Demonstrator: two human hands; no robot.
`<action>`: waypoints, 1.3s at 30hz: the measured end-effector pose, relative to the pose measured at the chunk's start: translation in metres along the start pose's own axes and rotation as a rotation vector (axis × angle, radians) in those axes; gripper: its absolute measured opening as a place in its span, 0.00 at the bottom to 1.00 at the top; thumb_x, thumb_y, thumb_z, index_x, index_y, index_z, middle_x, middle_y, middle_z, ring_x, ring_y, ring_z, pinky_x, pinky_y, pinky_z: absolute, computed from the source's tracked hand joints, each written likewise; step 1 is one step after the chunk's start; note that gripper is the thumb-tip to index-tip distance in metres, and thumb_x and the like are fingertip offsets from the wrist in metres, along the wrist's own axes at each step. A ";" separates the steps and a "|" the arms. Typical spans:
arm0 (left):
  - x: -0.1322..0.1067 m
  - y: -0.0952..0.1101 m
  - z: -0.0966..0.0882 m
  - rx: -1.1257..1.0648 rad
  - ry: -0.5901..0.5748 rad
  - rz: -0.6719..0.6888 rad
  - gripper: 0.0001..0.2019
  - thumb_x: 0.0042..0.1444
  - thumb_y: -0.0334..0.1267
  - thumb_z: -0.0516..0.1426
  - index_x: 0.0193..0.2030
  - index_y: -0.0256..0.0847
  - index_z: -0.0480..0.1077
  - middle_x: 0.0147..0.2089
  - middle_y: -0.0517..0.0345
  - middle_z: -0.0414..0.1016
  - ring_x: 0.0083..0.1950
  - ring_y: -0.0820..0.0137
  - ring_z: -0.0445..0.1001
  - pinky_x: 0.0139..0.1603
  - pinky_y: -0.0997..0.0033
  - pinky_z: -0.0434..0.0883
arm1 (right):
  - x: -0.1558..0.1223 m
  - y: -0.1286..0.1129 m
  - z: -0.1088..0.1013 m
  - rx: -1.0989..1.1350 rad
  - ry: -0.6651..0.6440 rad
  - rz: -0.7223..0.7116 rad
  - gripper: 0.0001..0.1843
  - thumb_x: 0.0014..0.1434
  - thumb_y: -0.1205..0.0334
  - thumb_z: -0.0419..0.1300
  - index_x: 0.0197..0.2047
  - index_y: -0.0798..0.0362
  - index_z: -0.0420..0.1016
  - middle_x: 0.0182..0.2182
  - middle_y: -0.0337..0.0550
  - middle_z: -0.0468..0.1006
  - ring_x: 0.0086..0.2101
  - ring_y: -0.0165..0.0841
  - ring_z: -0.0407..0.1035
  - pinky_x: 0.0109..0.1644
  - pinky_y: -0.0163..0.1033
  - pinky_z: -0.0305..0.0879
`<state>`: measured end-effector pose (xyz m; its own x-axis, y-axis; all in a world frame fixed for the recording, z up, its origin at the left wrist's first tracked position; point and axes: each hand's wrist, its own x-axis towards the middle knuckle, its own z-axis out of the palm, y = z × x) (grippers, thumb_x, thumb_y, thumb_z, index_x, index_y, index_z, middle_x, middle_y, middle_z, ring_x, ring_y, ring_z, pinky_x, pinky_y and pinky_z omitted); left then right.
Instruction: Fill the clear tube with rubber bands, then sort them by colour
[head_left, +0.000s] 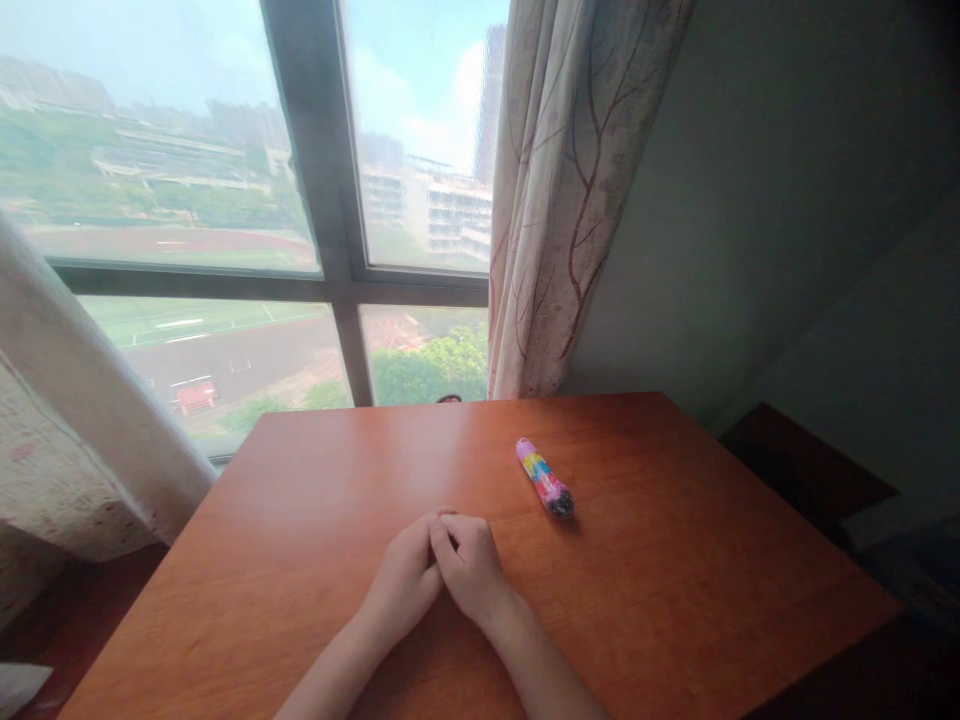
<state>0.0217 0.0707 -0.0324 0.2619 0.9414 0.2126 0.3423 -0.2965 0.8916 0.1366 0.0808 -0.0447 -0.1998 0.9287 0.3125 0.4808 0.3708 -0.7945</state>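
Handling looks unstarted AFAICT: the colourful packet (543,478) lies untouched on the table (712,560), beyond & right of my hands, so it's all left. My L hand (406,572) & R hand (474,566) press together, clasped; can't tell what's btwn palms. Count: 1 packet, 1 table, 2 hands, 2 curtains (555,200).

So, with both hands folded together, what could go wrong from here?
The multicoloured tube-shaped item lies on its side on the wooden table, so a nudge might roll it. It is nearer the right hand than the left hand, so an outward sweep of the right could knock it. Light from the window makes a glare on the wood, possibly hiding detail there.
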 end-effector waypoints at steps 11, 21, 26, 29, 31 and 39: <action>0.001 0.003 0.000 0.001 0.010 -0.011 0.13 0.50 0.28 0.50 0.38 0.38 0.74 0.36 0.52 0.79 0.37 0.63 0.75 0.41 0.67 0.71 | -0.001 0.001 0.000 -0.004 0.000 -0.001 0.24 0.67 0.56 0.46 0.19 0.52 0.60 0.18 0.36 0.64 0.22 0.27 0.59 0.28 0.35 0.47; 0.001 0.003 -0.001 0.007 0.012 -0.013 0.14 0.50 0.28 0.51 0.39 0.37 0.75 0.36 0.51 0.79 0.37 0.63 0.75 0.40 0.67 0.72 | 0.000 0.001 0.000 -0.008 0.001 -0.003 0.25 0.68 0.55 0.46 0.20 0.52 0.61 0.18 0.36 0.65 0.22 0.28 0.60 0.28 0.35 0.48; 0.001 0.004 -0.001 -0.006 -0.006 -0.005 0.14 0.51 0.28 0.50 0.41 0.38 0.74 0.37 0.51 0.79 0.39 0.62 0.76 0.41 0.67 0.72 | -0.001 0.002 0.002 -0.010 0.007 0.000 0.26 0.68 0.53 0.45 0.20 0.53 0.63 0.18 0.36 0.65 0.22 0.28 0.59 0.28 0.35 0.48; 0.001 0.004 -0.001 -0.005 0.002 -0.010 0.14 0.51 0.28 0.50 0.40 0.38 0.74 0.37 0.51 0.80 0.39 0.62 0.76 0.42 0.66 0.72 | -0.001 0.003 0.002 -0.002 0.004 -0.002 0.26 0.68 0.54 0.45 0.20 0.53 0.64 0.18 0.37 0.66 0.22 0.28 0.60 0.28 0.35 0.48; 0.001 0.003 -0.001 -0.004 0.002 -0.010 0.14 0.51 0.28 0.50 0.40 0.37 0.74 0.38 0.51 0.80 0.39 0.61 0.76 0.41 0.66 0.72 | -0.001 0.003 0.002 -0.002 0.006 -0.002 0.26 0.68 0.54 0.45 0.20 0.53 0.64 0.19 0.37 0.66 0.22 0.28 0.60 0.28 0.35 0.48; 0.000 0.003 -0.001 0.000 -0.005 -0.006 0.14 0.50 0.27 0.51 0.40 0.37 0.74 0.39 0.51 0.80 0.39 0.62 0.76 0.41 0.68 0.71 | -0.001 0.001 0.001 -0.003 0.001 -0.006 0.24 0.68 0.55 0.45 0.20 0.52 0.59 0.18 0.36 0.64 0.22 0.27 0.59 0.28 0.35 0.47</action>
<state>0.0223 0.0703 -0.0293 0.2644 0.9423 0.2053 0.3442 -0.2910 0.8926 0.1364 0.0800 -0.0461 -0.2015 0.9265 0.3177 0.4823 0.3761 -0.7911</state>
